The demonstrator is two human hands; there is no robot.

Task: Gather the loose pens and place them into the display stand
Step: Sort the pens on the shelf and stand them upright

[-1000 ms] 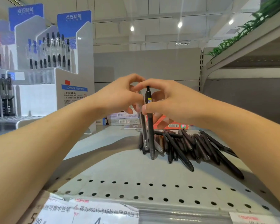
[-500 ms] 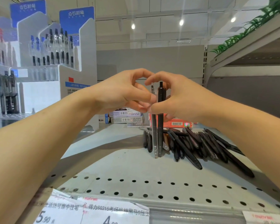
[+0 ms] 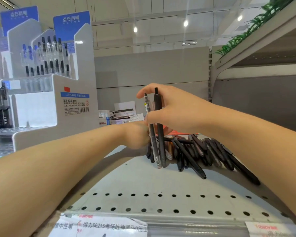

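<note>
Your right hand (image 3: 174, 110) is pinching two pens (image 3: 158, 127) upright, tips down over the shelf (image 3: 143, 182). Your left hand (image 3: 137, 134), blurred, is curling beside them; its grip is unclear. The display stand (image 3: 46, 103) is standing well to their left.

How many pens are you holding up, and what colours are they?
Solid black pen: 1
See-through pen with dark inside: 1
Total held upright in the right hand: 2
The pile of pens on the shelf is too jumbled to count.
</note>
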